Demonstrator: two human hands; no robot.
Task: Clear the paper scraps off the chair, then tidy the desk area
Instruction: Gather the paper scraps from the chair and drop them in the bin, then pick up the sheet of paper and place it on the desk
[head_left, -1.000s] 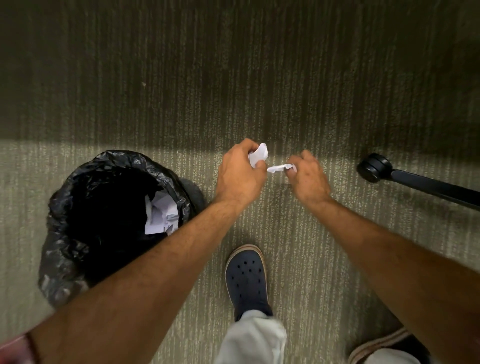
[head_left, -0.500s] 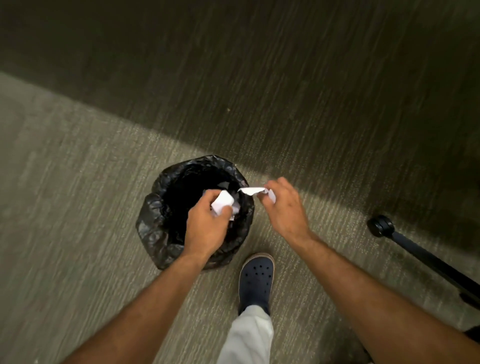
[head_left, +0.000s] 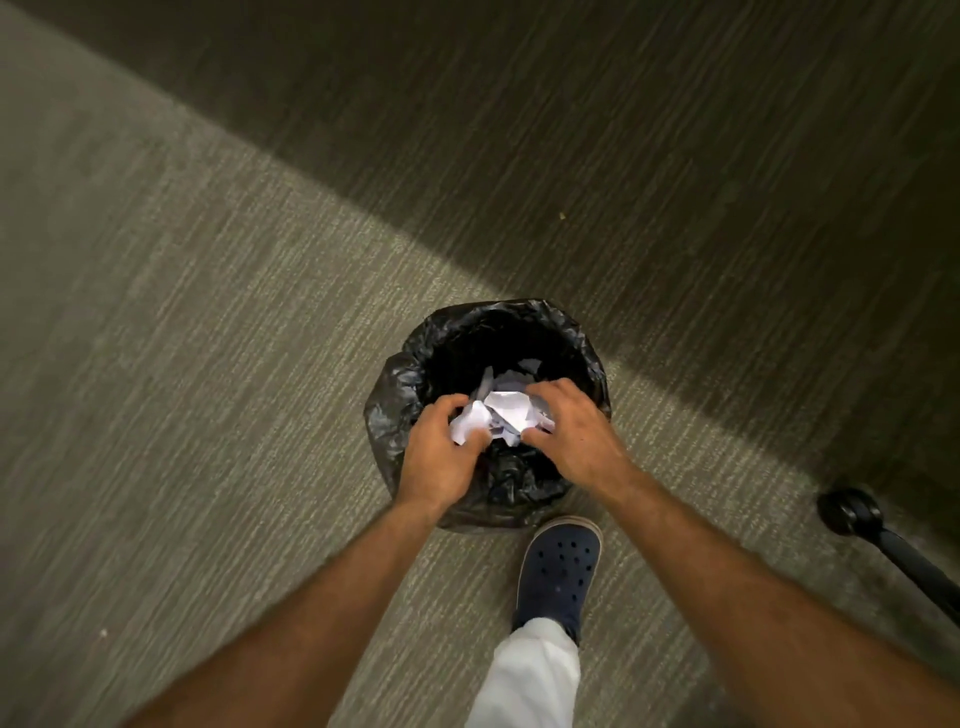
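Two hands over one bin! The left hand (head_left: 441, 457) has its fingers curled round a crumpled white scrap (head_left: 467, 423), thumb tucked under it. The right hand (head_left: 574, 434) is spread, fingers splayed and arched above more paper (head_left: 511, 408); whether it pinches anything I cannot tell. One bin (head_left: 395, 410), black liner bunched over its rim, stands on the carpet (head_left: 208, 364). One dark clog (head_left: 561, 566) sits just beside the bin's near side, a white trouser leg (head_left: 530, 675) above it. One chair caster (head_left: 849, 509) on its black leg shows at the right.

Against half a second back: both hands have come together above the bin's mouth, where the right hand was off its right edge holding a strip out flat. The bin now sits further right in view.

Scraps blur into one white mass, so no count there. Deeper in the bin is black. The chair leg runs out of frame.
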